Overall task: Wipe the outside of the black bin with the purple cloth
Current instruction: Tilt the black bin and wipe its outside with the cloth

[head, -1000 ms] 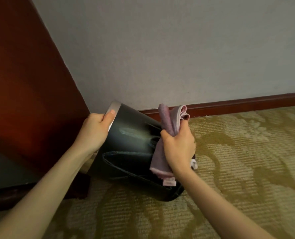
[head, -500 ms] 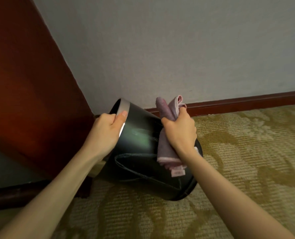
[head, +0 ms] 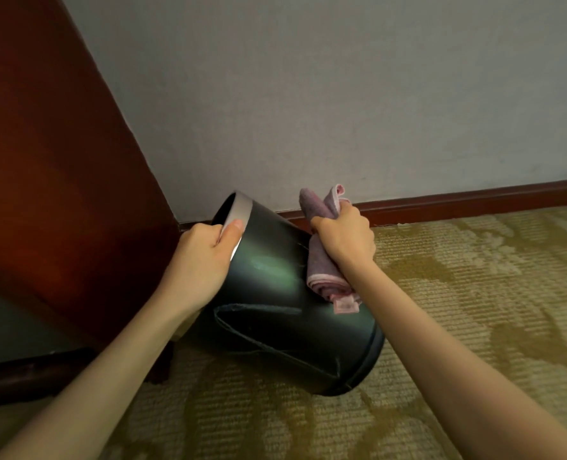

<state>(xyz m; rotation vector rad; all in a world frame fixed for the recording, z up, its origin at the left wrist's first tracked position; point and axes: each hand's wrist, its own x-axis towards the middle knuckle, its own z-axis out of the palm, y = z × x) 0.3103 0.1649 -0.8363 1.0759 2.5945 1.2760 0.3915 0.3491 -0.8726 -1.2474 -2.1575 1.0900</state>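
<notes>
A pale wall (head: 342, 94) fills the top of the view, a patterned carpet (head: 474, 293) the bottom, and a dark red wooden panel (head: 43, 161) stands at the left, with a skirting board (head: 474, 199) running along the foot of the wall. Close to the corner where panel and wall meet sits the bin (head: 275, 323), tipped over at a slant: its mouth with the silver rim (head: 242, 207) points up and left toward the panel, while its base looks to rest on the carpet at the lower right. It is a little more raised at the mouth than a second ago. The left hand (head: 199, 260) keeps its grip closed on the rim, thumb laid along the silver band and fingers hidden inside, steadying the tilt as before. The right hand (head: 345, 240) is what has moved: a second ago it pressed against the middle of the side facing the camera, and it has since slid up and away to the far upper edge of that side. Its grip is closed around the bunched cloth (head: 322, 267), whose lower fold touches the bin's wall and whose upper end sticks out above the fist. A small label (head: 345, 306) hangs from the bottom of the cloth. Judging by this, one stroke across the near side is about finished; the underside and the side facing the wall probably remain, so the bin will likely need turning.
</notes>
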